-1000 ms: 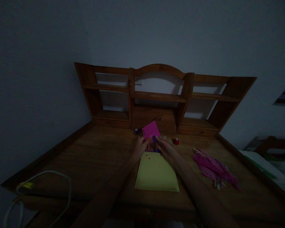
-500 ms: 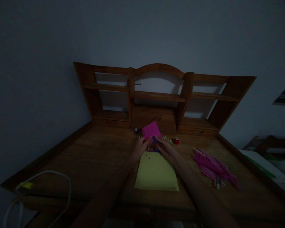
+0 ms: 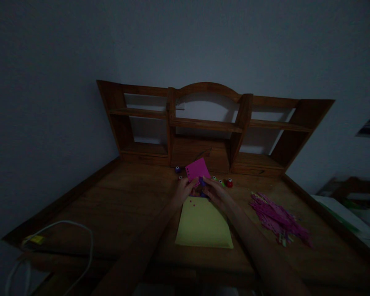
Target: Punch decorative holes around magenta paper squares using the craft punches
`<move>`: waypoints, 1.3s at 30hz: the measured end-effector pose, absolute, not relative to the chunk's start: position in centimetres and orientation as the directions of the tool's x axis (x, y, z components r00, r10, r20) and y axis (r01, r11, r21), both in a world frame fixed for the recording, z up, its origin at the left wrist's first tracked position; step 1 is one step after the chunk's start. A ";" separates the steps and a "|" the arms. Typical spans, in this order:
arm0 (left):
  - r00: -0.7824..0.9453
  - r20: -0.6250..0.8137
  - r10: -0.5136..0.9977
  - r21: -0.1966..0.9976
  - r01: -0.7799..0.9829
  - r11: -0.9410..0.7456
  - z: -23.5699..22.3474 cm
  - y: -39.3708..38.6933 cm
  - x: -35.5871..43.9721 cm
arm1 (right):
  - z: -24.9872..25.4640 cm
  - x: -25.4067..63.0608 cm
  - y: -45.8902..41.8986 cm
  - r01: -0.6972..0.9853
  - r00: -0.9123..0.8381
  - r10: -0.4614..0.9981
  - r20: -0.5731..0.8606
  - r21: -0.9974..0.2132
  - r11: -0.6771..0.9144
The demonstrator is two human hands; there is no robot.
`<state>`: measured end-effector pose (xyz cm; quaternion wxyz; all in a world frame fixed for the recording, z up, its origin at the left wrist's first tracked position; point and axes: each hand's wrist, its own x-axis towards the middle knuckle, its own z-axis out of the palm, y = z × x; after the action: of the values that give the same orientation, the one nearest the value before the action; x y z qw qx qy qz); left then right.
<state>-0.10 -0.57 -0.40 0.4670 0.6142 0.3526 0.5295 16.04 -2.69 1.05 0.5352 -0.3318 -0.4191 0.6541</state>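
Pink paper (image 3: 198, 167) is grasped in the left grip (image 3: 183, 190), a purple punch (image 3: 201, 181) in the right grip (image 3: 216, 190); any writing is unreadably dark.

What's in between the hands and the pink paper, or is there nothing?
Nothing visible blocks the left hand: it holds the pink paper directly. Between the right hand and the paper is a small purple thing, held at the paper's lower edge.

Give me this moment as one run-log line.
left hand: holds pink paper | right hand: holds purple tool | nearer the person: yellow paper with pink dots | right side: pink strips
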 end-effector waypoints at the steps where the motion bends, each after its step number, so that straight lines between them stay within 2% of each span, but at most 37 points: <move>1: 0.192 0.315 0.930 0.949 -0.067 -0.308 -0.4 -0.6 -0.1 | 1.1 16.0 -2.7 -0.425 -0.205 0.979 0.015 -0.902 -0.075; 13: 0.200 0.290 0.936 0.956 -0.092 -0.277 -0.2 -0.7 -0.1 | 1.2 16.0 -2.6 -0.311 -0.193 0.981 0.018 -0.949 -0.044; 20: 0.226 0.297 0.928 0.954 -0.019 -0.301 -0.9 -0.3 -0.2 | 1.0 15.8 -2.5 -0.472 -0.198 0.980 -0.031 -0.873 -0.123; 27: 0.217 0.296 0.930 0.951 0.018 -0.307 -0.8 -0.3 -0.3 | 1.2 15.6 -2.5 -0.488 -0.193 0.981 -0.018 -0.866 -0.112; 39: 0.291 0.291 0.911 0.954 -0.013 -0.300 -0.1 -1.4 -0.1 | 1.5 15.8 -2.9 -0.361 -0.153 0.988 0.004 -0.931 -0.052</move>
<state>-0.08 -1.38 -0.13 0.4783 0.6455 0.3480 0.4832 15.79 -2.89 1.46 0.5386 -0.3655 -0.4287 0.6265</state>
